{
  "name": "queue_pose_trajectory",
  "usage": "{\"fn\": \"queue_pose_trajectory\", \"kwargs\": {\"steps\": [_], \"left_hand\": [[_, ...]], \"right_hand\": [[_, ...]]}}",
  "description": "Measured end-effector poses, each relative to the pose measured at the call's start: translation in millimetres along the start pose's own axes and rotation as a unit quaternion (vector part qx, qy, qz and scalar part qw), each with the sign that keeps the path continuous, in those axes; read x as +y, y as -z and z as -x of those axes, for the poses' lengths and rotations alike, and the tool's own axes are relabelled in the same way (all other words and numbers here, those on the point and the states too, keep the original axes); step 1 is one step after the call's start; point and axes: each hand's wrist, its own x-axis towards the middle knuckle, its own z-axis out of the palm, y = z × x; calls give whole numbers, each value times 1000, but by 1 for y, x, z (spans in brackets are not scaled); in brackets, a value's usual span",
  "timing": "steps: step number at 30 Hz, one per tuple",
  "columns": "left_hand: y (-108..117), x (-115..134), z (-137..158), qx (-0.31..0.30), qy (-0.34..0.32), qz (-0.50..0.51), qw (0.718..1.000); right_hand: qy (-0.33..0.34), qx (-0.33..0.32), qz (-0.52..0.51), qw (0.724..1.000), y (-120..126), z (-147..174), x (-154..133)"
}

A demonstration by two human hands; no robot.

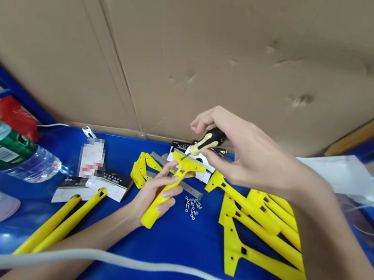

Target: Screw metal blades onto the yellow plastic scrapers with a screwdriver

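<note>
My left hand (155, 189) is wrapped round the handle of a yellow scraper (155, 211), whose wide head points away from me. In my right hand (240, 144) is a screwdriver (204, 141) with a black and cream handle. Its shaft slants down to the left side of the scraper head, where the tip meets a spot too small to make out. Just right of my left hand lies a small pile of screws and nuts (192, 206). A flat metal blade (191, 189) rests behind the pile, and loose yellow head pieces (139, 170) are at the left.
Several yellow scraper handles (264, 234) lie at the right on the blue table (165, 270). Two yellow poles (69, 220), printed cards (115, 183) and a plastic bottle (9, 148) are at the left. A white cable (137, 263) crosses the foreground. Cardboard (201, 56) stands behind.
</note>
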Motion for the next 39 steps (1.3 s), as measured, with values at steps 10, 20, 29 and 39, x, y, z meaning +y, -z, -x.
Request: {"fn": "queue_pose_trajectory", "kwargs": {"steps": [10,20,29,39], "left_hand": [[7,5,-5,35,-2,-1,999],[7,4,-5,31,-1,-44,999],[2,2,-2,28,-19,-58,998],[2,2,0,-14,-32,-49,998]], "right_hand": [[-35,2,-16,999,-8,2,15],[-11,11,-31,999,-5,4,17],[2,57,-88,995,-15,0,23],[21,74,-86,993,-18,-2,7]]}}
